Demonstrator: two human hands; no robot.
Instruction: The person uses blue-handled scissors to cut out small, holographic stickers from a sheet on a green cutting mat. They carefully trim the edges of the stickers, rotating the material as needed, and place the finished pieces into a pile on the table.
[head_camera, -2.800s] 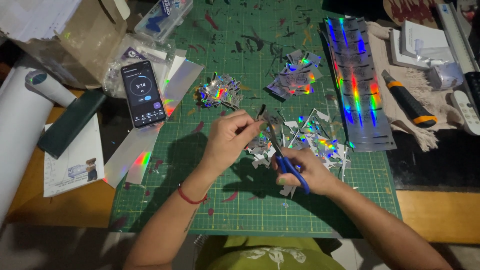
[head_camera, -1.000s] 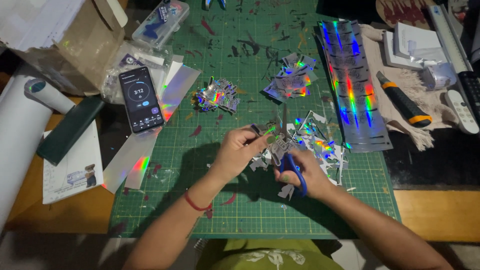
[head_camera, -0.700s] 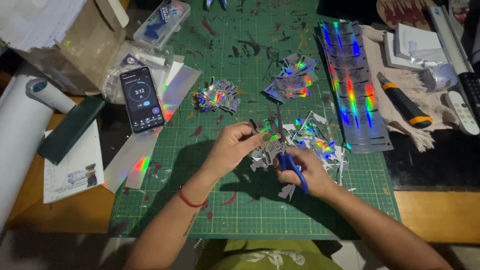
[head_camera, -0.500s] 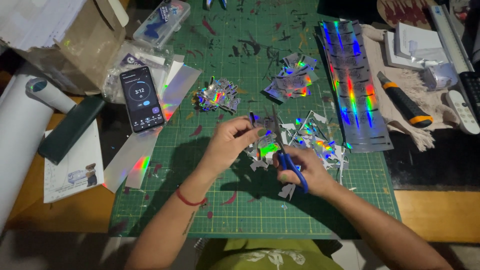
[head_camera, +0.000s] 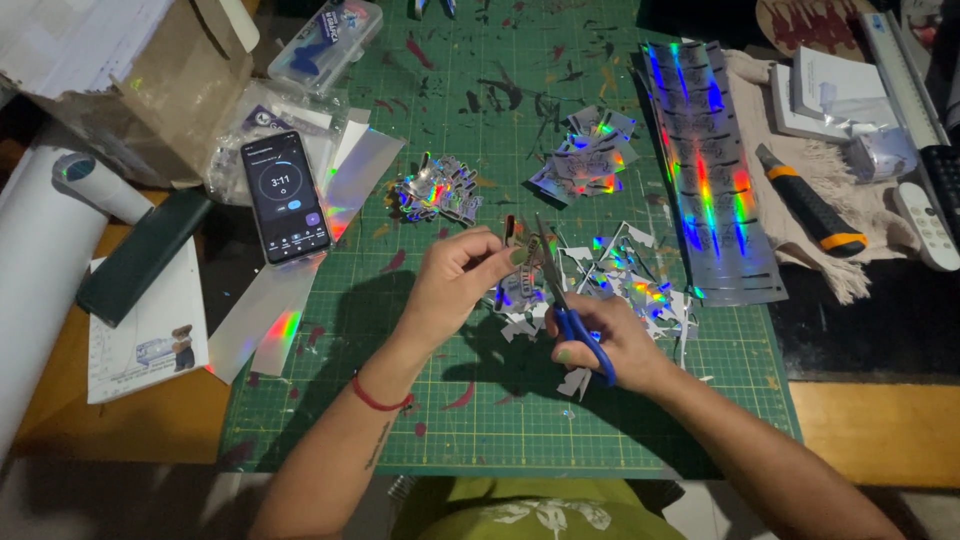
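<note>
the left hand (head_camera: 455, 285) pinches a small holographic sticker piece (head_camera: 522, 250) between thumb and forefingers, holding it up just above the green cutting mat (head_camera: 480, 420). the right hand (head_camera: 600, 345) has its fingers curled through the blue handles of a pair of scissors (head_camera: 565, 300), with the blades pointing up and away toward the piece; whether the blades are parted or shut on the foil i cannot tell.

the piece looks like thin foil-backed sheet: very light, flexible, likely to bend or curl if gripped only at a corner, and glossy enough to slip between fingertips. a hold close to the cut line, on the waste margin rather than the printed figure, seems the safest place, since the shiny face would probably show creases and prints.

just beyond the hands lies a heap of silvery offcuts (head_camera: 640, 290), and further up the mat two small piles of cut stickers (head_camera: 435, 190) (head_camera: 585, 165). a long holographic sticker sheet (head_camera: 705, 170) lies to the right, near an orange-and-black utility knife (head_camera: 810, 200) on a cloth. a smartphone (head_camera: 285, 195) showing a timer rests at the mat's left edge, beside a strip of foil backing (head_camera: 275, 320).
</note>
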